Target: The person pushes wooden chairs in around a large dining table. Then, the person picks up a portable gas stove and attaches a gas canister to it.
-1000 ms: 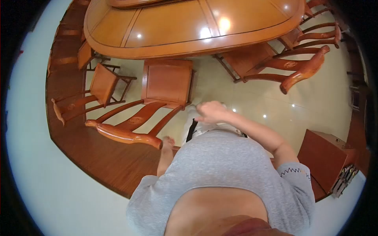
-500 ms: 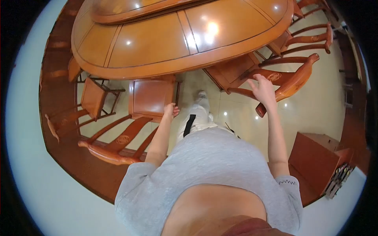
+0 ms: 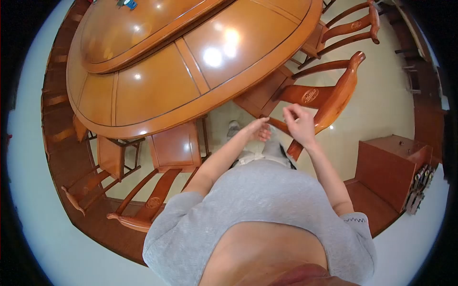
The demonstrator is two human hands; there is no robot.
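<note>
Standing at a large wooden table [image 3: 148, 90], you hold both arms forward at its near edge, beside a carved-back chair [image 3: 311, 95] on your right. Your left hand [image 3: 258, 129] is loosely open, fingers slightly bent, near the lower end of that chair's back. Your right hand [image 3: 299, 125] shows curled fingers in front of the same chair back; whether it touches the wood or closes on anything cannot be told from this angle. The chair is angled, the front of its seat beneath the table's rim and its curved top rail [image 3: 347, 90] toward the open floor [image 3: 372, 105]. To your left, a matching chair [image 3: 175, 147] stands with its seat partly under the tabletop. A reddish-brown cabinet [image 3: 381, 167] sits well apart on your right.
</note>
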